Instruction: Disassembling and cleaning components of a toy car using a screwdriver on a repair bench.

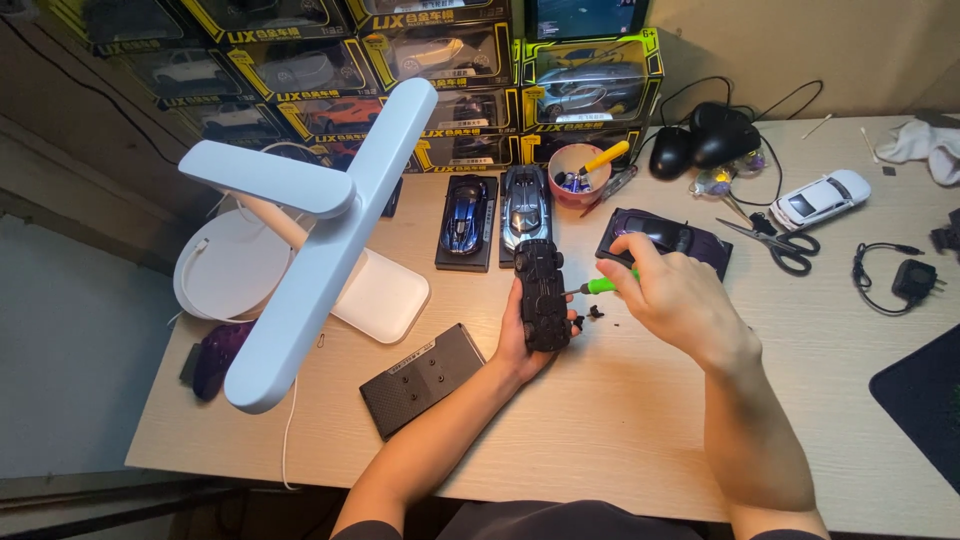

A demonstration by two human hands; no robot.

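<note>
Both forearms reach over the desk (620,420). His left hand (520,345) fingers wrap the upturned black toy car (541,295); right hand (680,295) fingers pinch a green screwdriver (603,285), tip at its underside. Seemingly mid-unscrewing; steady turning needed next, loose screws (597,313) just below the fingertips.

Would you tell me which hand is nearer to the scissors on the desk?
Right. The right hand, holding a green screwdriver, sits just left of the scissors; the left hand, gripping the upturned toy car, is farther left.

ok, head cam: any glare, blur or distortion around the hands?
Head view: warm, even light, no glare on the toy car; left hand and right hand sharp, soft shadows beneath; white lamp looms large; desk edge bows slightly, wide-lens distortion.
</note>
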